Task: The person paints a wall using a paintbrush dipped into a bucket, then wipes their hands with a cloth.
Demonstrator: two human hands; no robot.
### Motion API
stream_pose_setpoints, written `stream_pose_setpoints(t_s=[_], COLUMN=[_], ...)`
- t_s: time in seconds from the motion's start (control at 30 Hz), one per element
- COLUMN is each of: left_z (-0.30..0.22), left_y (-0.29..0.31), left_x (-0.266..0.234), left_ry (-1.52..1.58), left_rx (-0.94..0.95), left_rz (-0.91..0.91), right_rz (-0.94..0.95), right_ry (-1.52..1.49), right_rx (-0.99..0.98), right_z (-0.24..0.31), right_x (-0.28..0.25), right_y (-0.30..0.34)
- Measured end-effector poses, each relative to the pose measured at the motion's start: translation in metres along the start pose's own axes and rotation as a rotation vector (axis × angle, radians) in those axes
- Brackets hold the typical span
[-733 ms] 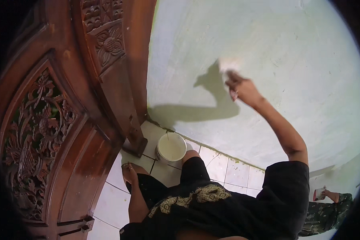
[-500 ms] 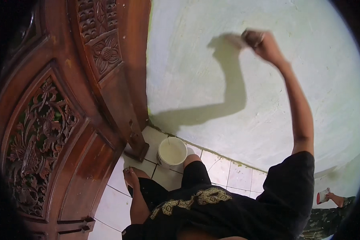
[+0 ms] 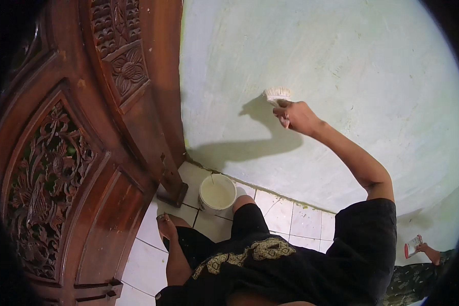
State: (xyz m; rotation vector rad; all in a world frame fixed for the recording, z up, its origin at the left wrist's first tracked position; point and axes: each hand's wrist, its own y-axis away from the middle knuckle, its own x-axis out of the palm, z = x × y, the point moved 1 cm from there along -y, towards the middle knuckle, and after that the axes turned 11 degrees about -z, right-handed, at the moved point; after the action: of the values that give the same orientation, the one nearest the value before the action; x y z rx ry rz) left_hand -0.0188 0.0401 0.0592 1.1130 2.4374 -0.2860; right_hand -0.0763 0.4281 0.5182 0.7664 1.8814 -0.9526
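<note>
My right hand (image 3: pixel 297 116) is closed around the handle of a wide paintbrush (image 3: pixel 278 95). The brush's pale bristles point up and lie at the wall (image 3: pixel 372 102), whose pale green-white surface looks streaky. A dark shadow of arm and brush falls on the wall to the left. Down by my left knee, my left hand (image 3: pixel 166 227) is curled, its fingers small in view; whether anything is in them is hidden. In front of my knees stands a white bucket (image 3: pixel 203 201) with whitish liquid (image 3: pixel 218 191) inside and a thin wire handle.
Carved dark-wood panelling (image 3: pixel 81 168) rises on the left, with a wooden post foot (image 3: pixel 173 194) near the bucket. White floor tiles (image 3: pixel 278 214) run along the wall base. At the far right, another person's hand (image 3: pixel 427 250) holds a white and red container (image 3: pixel 413 247).
My right hand has brought the paintbrush down and to the left along the wall, with the elbow bending lower. The left hand and the bucket stay essentially in place.
</note>
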Motion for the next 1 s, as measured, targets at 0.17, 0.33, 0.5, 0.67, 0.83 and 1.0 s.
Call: stream_pose_setpoints(t_s=[0.17,0.33,0.5,0.67,0.83,1.0], left_z=[0.013,0.005,0.04,0.021,0.002,0.079], left_y=[-0.001,0.005,-0.011,-0.009,0.0,-0.014], left_x=[-0.003,-0.005,0.01,0.008,0.014,0.028], left_ry=[-0.058,0.017,0.076,-0.069,-0.101,0.2], left_rx=[-0.037,-0.027,0.12,0.092,0.093,0.056], left_rz=[-0.043,-0.05,-0.084,-0.029,0.07,-0.01], right_rz=[-0.429,-0.827,-0.469,0.035,-0.203,-0.727], right_ry=[0.053,0.471,0.615,-0.01,-0.38,0.293], right_rx=[0.027,0.175,0.115,0.072,0.121,0.089], right_z=[-0.056,-0.07,-0.075,-0.001,-0.077,-0.082], right_x=[-0.114,-0.177,-0.065,0.021,-0.059,-0.233], right_y=[-0.053,-0.069,-0.031,0.027,0.002,-0.05])
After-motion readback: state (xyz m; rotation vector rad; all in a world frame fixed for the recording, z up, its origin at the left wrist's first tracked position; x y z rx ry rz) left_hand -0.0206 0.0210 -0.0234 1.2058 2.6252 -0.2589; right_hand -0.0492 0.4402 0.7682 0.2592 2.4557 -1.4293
